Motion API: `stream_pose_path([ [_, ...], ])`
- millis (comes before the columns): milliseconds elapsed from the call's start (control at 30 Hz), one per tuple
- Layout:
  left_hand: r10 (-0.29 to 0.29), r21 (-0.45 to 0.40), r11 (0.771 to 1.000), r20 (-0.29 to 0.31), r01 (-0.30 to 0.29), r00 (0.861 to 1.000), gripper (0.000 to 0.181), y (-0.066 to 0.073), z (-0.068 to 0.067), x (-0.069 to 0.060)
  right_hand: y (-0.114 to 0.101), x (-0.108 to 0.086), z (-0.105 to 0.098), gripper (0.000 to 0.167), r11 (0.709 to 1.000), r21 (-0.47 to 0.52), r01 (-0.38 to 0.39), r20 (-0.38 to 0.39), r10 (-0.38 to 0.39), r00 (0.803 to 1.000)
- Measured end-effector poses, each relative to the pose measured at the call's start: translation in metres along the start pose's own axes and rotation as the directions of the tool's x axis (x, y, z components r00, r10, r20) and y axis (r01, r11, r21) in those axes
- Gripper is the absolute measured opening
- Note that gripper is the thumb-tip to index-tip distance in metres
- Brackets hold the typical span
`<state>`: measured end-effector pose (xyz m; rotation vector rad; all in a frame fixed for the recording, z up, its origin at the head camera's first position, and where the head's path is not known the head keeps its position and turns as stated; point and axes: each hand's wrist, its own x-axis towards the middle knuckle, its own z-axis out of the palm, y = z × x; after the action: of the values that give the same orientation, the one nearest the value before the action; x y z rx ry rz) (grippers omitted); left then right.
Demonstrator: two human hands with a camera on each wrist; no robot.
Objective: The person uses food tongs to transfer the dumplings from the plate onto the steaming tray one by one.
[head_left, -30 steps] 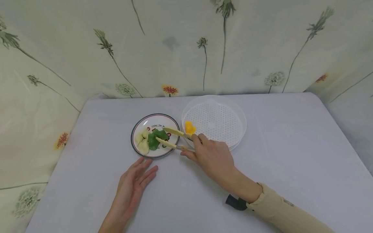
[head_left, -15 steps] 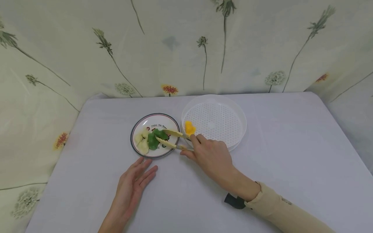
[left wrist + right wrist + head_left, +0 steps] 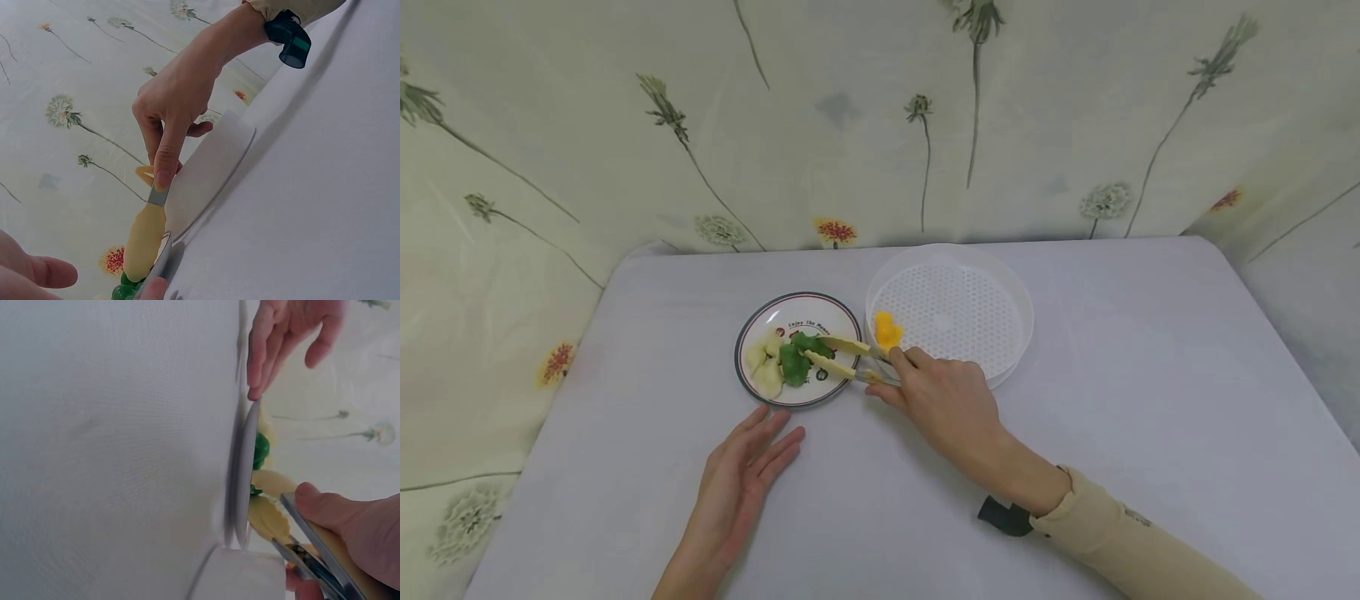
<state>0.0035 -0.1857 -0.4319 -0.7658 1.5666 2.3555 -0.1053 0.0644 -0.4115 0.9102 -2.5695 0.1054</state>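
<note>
My right hand (image 3: 951, 408) grips a pair of tongs (image 3: 837, 367) with metal arms and cream-yellow tips. Those tips sit at the green pepper-like pieces (image 3: 794, 365) on a white plate (image 3: 772, 317) with a dark-rimmed edge. Beside the green lie several pale, garlic-like pieces (image 3: 767, 379). At the plate's near edge is my left hand (image 3: 741, 467), fingers extended and nothing held; in the right wrist view its fingertips (image 3: 254, 392) meet the rim. The left wrist view shows one tong tip (image 3: 145, 244) over the green pieces, which are partly hidden by the plate.
Touching or nearly touching the plate's right side stands a round white perforated tray (image 3: 985, 308) with a raised wall. A yellow lobed piece (image 3: 887, 332) lies at its left inside. A pale tablecloth (image 3: 1150, 375) covers the table, and a flower-patterned cloth (image 3: 1037, 125) hangs behind.
The tong tips have drawn slightly closer together around the green pieces. Both hands have stayed almost in the same place.
</note>
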Motion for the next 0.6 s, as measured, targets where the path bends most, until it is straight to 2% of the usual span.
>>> stream_pose_path([
  [333,-0.002,-0.014,1.0,0.006,0.002,1.0,0.065,0.001,0.0,0.001,0.004,0.0,-0.004,0.05,1.0,0.015,-0.012,0.023,0.011,1.0],
  [600,0.001,-0.023,1.0,0.01,-0.001,1.0,0.066,0.002,0.0,-0.001,0.009,-0.001,-0.018,0.051,0.999,0.024,-0.027,0.021,0.027,0.999],
])
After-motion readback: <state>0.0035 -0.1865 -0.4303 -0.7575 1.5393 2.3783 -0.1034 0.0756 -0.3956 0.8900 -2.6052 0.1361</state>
